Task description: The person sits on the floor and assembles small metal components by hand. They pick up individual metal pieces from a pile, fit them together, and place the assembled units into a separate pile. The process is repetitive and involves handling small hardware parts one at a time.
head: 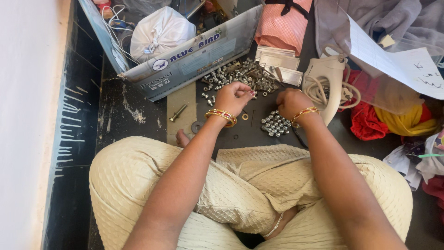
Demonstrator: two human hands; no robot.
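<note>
**Head view: hands over loose hardware on a dark floor**

Head view down onto a dark floor (134,120), scuffed pale in patches, beside a white wall (23,115). Behind, a printed cardboard box (194,58) holding a tied white bag (159,32); right of it, a cream clothes iron (326,83) and heaped red and yellow cloth (393,121). Between box and hands, a loose pile of nuts and bolts (238,74). Left hand (233,97), fingers curled shut, contents hidden. Right hand (292,102), fingers curled, grip hidden, just above a cluster of sorted nuts (275,124). Smallest: single bolt (178,112), apart on the left.
</note>
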